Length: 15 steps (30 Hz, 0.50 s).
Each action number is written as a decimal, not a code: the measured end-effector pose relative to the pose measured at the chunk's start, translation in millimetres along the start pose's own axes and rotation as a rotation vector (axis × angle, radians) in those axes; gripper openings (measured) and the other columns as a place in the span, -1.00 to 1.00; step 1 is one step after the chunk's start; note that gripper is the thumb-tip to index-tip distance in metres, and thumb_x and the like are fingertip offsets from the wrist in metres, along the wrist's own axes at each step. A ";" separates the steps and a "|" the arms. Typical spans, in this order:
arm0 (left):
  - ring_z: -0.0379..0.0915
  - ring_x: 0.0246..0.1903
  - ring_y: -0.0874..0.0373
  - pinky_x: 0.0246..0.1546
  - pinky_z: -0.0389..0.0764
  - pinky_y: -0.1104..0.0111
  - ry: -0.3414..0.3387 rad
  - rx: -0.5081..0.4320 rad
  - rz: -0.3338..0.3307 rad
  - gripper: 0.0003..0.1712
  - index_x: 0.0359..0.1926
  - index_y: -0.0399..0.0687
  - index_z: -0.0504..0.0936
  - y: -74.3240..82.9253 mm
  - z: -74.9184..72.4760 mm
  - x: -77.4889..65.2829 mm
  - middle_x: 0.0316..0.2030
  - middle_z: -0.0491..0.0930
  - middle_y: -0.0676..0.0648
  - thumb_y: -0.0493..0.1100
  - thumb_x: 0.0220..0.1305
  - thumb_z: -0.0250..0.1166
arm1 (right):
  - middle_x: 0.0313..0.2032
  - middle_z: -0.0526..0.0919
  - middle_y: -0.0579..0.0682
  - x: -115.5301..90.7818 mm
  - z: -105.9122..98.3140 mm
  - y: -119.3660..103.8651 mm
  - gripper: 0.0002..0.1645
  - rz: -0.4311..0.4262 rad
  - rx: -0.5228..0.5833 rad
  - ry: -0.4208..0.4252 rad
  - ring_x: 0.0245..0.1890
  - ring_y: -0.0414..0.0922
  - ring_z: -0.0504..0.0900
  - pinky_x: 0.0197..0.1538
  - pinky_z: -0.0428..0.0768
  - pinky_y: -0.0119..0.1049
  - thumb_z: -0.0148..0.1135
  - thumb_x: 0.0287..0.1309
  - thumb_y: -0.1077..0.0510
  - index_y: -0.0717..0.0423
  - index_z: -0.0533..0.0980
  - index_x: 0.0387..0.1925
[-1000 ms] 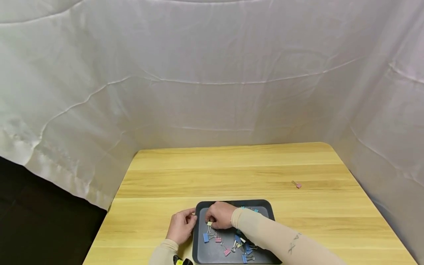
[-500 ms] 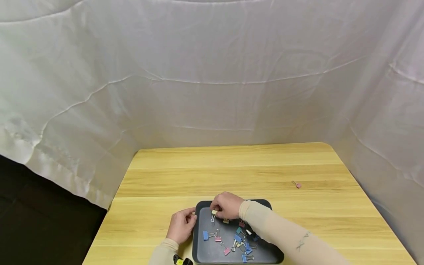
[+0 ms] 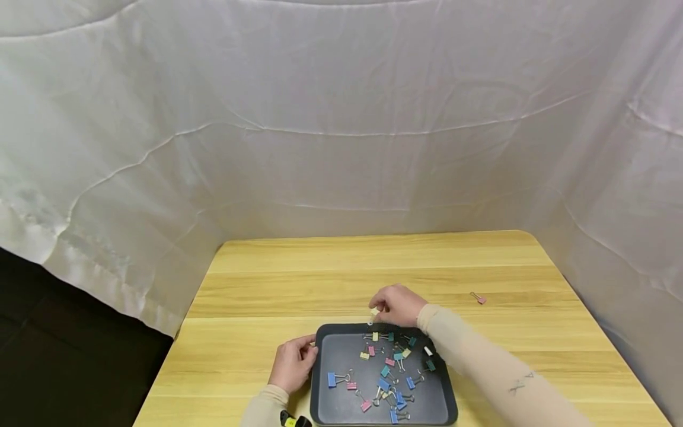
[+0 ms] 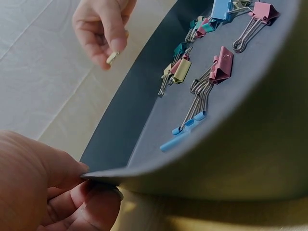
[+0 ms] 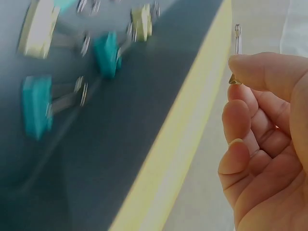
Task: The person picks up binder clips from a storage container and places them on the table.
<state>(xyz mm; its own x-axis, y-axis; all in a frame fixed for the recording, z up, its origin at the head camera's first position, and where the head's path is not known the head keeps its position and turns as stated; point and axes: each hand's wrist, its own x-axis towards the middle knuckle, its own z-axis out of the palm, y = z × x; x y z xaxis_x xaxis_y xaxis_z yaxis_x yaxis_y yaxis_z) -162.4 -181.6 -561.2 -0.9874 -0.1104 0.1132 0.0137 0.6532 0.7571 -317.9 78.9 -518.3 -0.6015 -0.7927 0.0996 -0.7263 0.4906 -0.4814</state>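
Note:
My right hand (image 3: 400, 304) pinches a yellow binder clip (image 3: 374, 311) between thumb and fingers, just beyond the far rim of the dark tray (image 3: 333, 409). In the right wrist view the clip's metal handles (image 5: 238, 38) point up from the thumb. My left hand (image 3: 289, 366) grips the tray's left rim, thumb above and fingers below, as the left wrist view shows. Several binder clips lie in the tray, among them a blue clip (image 3: 332, 379) on the left, a pink clip (image 3: 365, 405) near the front and a teal clip (image 3: 430, 365) at the right.
A single pink binder clip (image 3: 481, 299) lies on the wooden table (image 3: 256, 296), beyond the tray to the right. Pale cloth (image 3: 341, 148) hangs behind the table and at its sides. A black and yellow object (image 3: 293, 421) is by the left wrist.
My right hand has lifted the yellow binder clip from the tray's left part and carried it away and to the right, past the far rim. The left hand has stayed at the tray.

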 end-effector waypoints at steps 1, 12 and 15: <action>0.36 -0.60 0.36 -0.59 0.44 0.48 0.003 0.001 0.001 -0.74 -0.08 -0.35 0.66 -0.1 0.1 0.0 -0.54 0.54 0.08 -0.38 0.19 0.27 | -0.43 0.57 -0.21 -2.0 -3.4 5.1 -0.76 0.009 -0.001 0.016 -0.47 -0.31 0.46 -0.31 0.51 -0.37 0.36 0.06 0.19 0.13 0.68 -0.18; 0.36 -0.60 0.36 -0.58 0.45 0.48 0.005 0.015 0.005 -0.72 -0.05 -0.35 0.65 -0.3 -0.3 0.4 -0.54 0.54 0.08 -0.38 0.19 0.27 | -0.47 0.54 -0.24 -28.6 -28.5 76.1 -0.74 0.204 0.011 0.080 -0.46 -0.27 0.45 -0.27 0.52 -0.27 0.36 0.07 0.19 0.15 0.66 -0.15; 0.37 -0.59 0.36 -0.58 0.45 0.47 0.004 0.015 0.002 -0.72 -0.05 -0.35 0.65 -0.3 -0.3 0.2 -0.53 0.55 0.08 -0.38 0.19 0.27 | -0.49 0.52 -0.19 -36.3 -33.2 97.4 -0.75 0.267 0.027 0.102 -0.47 -0.22 0.43 -0.27 0.50 -0.25 0.34 0.08 0.20 0.16 0.65 -0.16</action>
<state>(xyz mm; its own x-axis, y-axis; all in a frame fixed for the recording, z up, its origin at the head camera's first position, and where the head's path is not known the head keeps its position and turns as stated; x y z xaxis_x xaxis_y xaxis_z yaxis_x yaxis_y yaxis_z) -162.5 -182.1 -561.2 -0.9868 -0.1121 0.1168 0.0130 0.6644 0.7473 -377.8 167.5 -539.9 -0.8017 -0.5955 0.0524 -0.5294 0.6664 -0.5250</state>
